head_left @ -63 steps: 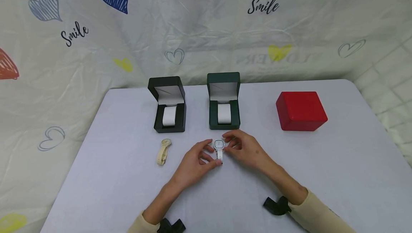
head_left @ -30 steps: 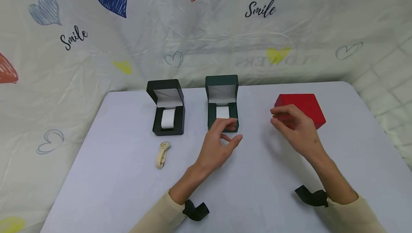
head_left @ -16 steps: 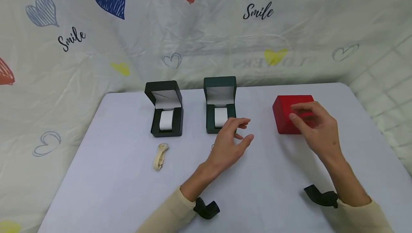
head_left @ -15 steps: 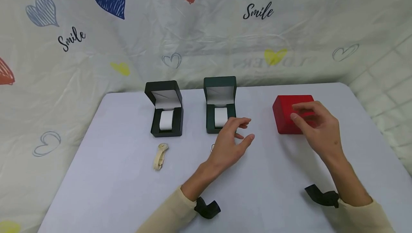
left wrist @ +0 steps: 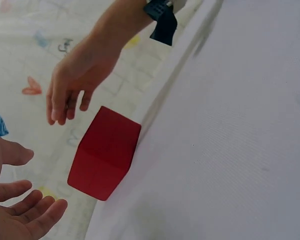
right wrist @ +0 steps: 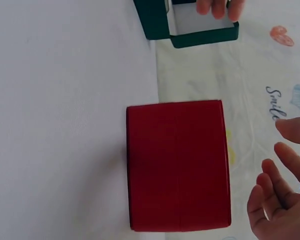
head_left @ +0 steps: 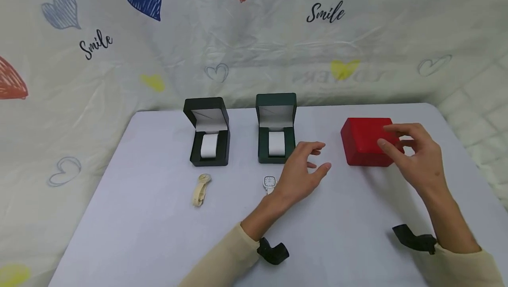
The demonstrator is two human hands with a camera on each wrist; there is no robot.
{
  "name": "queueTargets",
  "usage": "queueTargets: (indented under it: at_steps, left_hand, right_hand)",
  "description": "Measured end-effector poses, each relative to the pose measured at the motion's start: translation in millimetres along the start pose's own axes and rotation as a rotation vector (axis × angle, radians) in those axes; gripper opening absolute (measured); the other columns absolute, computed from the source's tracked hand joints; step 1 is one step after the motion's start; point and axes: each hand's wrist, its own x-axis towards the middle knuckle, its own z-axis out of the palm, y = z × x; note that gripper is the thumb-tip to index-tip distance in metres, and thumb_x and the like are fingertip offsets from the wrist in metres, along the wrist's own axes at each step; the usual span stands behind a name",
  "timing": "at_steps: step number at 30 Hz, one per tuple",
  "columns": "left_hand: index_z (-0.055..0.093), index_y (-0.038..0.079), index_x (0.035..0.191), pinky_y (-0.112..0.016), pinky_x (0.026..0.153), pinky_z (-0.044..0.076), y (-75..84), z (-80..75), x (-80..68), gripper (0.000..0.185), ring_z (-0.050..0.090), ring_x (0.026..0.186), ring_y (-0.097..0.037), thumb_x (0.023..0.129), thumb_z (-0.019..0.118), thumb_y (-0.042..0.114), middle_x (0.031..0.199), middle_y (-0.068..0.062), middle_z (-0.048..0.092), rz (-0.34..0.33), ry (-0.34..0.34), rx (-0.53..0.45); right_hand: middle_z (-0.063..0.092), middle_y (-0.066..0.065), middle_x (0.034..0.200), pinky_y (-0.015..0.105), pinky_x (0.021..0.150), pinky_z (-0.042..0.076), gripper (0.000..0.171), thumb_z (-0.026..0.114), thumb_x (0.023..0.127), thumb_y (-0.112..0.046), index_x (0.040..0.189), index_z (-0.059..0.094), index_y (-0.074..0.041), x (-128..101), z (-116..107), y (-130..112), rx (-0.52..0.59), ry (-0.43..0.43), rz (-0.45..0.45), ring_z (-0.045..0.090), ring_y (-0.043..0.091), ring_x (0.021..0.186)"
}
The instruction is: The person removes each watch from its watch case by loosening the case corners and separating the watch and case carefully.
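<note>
Head view, red box [head_left: 365, 143], just below right hand [head_left: 423, 160]

My right hand [head_left: 422, 159] near closed red box [head_left: 366, 142]. My left hand [head_left: 298, 175] near open green box [head_left: 263, 145], partly hiding white watch [head_left: 269, 182].

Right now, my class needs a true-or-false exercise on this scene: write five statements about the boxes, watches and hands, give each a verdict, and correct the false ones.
1. The green box stands between the black box and the red box. True.
2. All three boxes are open. False: the red box is shut.
3. The cream watch and the white watch both lie on the table. True.
4. The white watch is fully visible. False: the left forearm partly hides it.
5. The left hand and right hand hold nothing. True.
</note>
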Motion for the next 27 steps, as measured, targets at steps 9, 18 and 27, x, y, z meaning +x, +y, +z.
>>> queueTargets:
  at_steps: [9, 18, 27]
  left_hand:
    - [0.053, 0.013, 0.148, -0.022, 0.094, 0.059, 3.9, 18.2, 8.0, 0.05, 0.06, 0.127, -0.015, 0.101, 0.069, 0.018, 0.145, -0.003, 0.056, -0.056, -0.041, 0.007]
    - [0.051, 0.013, 0.149, -0.02, 0.09, 0.059, 1.0, 30.8, 21.8, 0.053, 0.061, 0.128, -0.019, 0.1, 0.069, 0.018, 0.147, -0.002, 0.055, -0.063, -0.036, 0.027]
    - [0.048, 0.011, 0.152, -0.015, 0.088, 0.057, -8.9, 46.1, 34.2, 0.058, 0.06, 0.131, -0.021, 0.099, 0.071, 0.017, 0.149, -0.007, 0.054, -0.086, -0.036, 0.05]
  right_hand:
    - [0.045, -0.025, 0.135, -0.004, 0.086, 0.037, 0.059, 0.082, 0.086, -0.01, 0.141, 0.06, -0.006, 4, -2, 17, -0.035, -0.053, 0.014, 0.038, -0.008, 0.125]
    - [0.036, 0.014, 0.16, -0.005, 0.085, 0.034, 0.078, 0.084, 0.087, -0.019, 0.155, 0.046, -0.014, 7, -6, 30, -0.065, -0.134, 0.067, 0.031, -0.003, 0.135]
    - [0.03, 0.015, 0.166, 0.0, 0.084, 0.029, 0.1, 0.086, 0.084, -0.017, 0.165, 0.029, -0.028, 3, -9, 44, -0.057, -0.26, 0.083, 0.032, 0.012, 0.143]
